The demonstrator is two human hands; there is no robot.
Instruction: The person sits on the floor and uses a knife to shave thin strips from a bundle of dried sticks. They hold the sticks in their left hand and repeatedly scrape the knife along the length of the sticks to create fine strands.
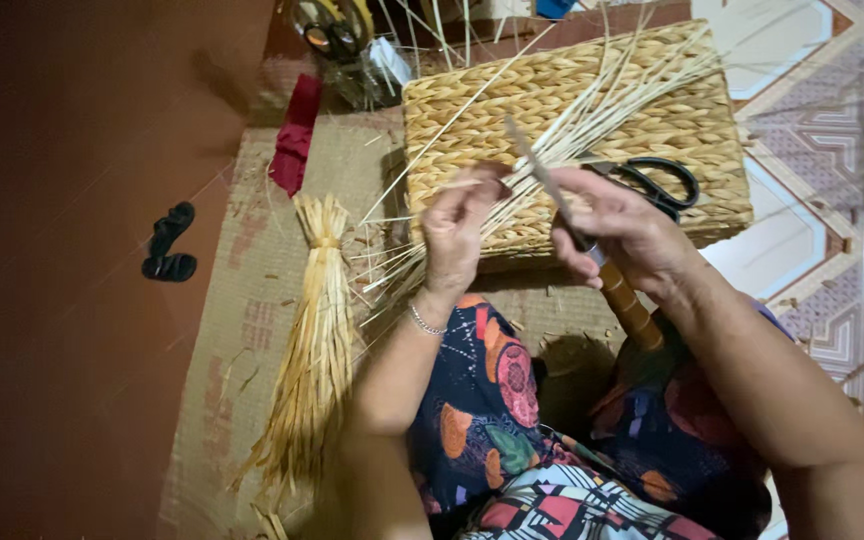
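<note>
Straw strips [592,115] lie in a loose bunch across the top of a woven basket [697,130], fanning out past the fingertips and away from the person. The left hand [457,225] has its fingers curled shut around the near end of the bunch, pinching the strips together. The right hand [622,235] is closed tight around a knife [542,175] with a wooden handle. The thin blade sticks up out of the fist and crosses the strips just beside the left fingers.

Black scissors [657,180] rest on the basket, just past the right knuckles. They are not in either hand.

Some work looks done. A tied bundle of straw [317,340] lies on the mat [242,300], off to the left of the left wrist, neat and bound near its top. Small scraps sit on the mat under the hands.

A lot looks left. The strips in the hands are loose, uneven in length, and not tied. More loose strips poke out below the left hand.

A red cloth [295,135] lies on the mat beyond the tied bundle. A black sandal [168,243] lies well apart on the dark floor.
</note>
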